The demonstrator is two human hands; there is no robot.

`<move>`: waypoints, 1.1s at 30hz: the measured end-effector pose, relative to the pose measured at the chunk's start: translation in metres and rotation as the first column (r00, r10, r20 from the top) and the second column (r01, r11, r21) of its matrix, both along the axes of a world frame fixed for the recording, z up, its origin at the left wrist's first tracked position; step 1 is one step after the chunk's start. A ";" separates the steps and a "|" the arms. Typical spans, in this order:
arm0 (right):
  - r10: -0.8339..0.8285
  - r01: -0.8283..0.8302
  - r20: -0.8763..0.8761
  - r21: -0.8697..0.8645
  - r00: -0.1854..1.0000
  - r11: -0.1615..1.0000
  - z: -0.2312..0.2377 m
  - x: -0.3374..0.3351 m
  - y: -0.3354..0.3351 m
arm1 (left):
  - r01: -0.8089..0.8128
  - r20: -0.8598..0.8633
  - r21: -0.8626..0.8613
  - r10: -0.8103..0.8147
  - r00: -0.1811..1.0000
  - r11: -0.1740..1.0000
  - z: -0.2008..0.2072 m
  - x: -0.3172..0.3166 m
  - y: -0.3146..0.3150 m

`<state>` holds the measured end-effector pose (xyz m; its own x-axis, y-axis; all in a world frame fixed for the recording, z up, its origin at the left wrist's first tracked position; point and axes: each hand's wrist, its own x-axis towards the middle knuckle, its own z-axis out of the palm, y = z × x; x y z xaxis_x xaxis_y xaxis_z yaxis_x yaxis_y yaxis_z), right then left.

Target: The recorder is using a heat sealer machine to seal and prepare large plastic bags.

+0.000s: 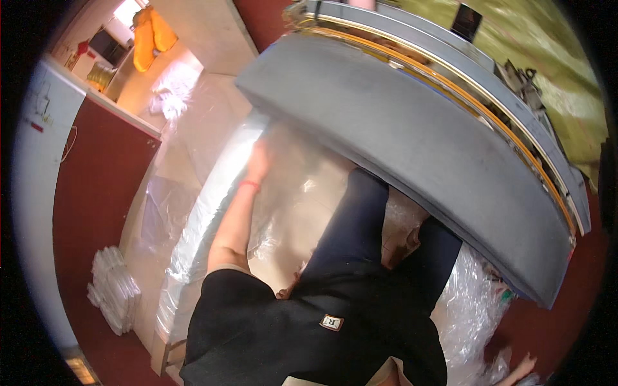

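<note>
Red floor, left hand [259, 161] on plastic wrap [212, 212]

We see a long bundle wrapped in clear shiny plastic [212, 193] right under the left hand [259, 161], which is blurry. Far to the left of that hand and lower down, a small stack of clear plastic bags [114, 289] lies on the red floor. By the right hand [524, 368], at the bottom corner, more crumpled clear plastic wrap [473, 309] is heaped. Just above and left of the stack, a little square white label with red edges [331, 321] sits on the black shirt. Far up and right of the left hand, a small dark screen [467, 21] stands tilted.
</note>
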<state>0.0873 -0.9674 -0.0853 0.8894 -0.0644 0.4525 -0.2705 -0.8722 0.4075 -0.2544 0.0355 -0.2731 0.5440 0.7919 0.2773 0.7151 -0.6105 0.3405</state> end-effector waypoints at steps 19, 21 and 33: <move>0.688 -0.588 -0.056 0.472 0.724 0.657 0.044 0.089 0.379 | -0.830 0.493 0.141 0.689 0.532 0.540 0.061 -0.262 -0.028; 0.774 -0.673 0.039 0.522 0.632 0.524 0.047 0.077 0.416 | -0.580 0.603 0.201 0.366 0.708 0.790 0.134 -0.207 -0.035; 0.780 0.598 0.622 0.650 -0.065 -0.468 0.086 -0.099 0.644 | 0.796 0.094 0.549 -0.966 0.242 0.253 0.309 0.130 -0.220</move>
<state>-0.0122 -0.3235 0.0004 0.2651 0.9118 0.3136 -0.1787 0.3661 -0.9133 -0.1242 -0.1842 0.0355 0.6085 -0.3409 0.7166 -0.5018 -0.8648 0.0148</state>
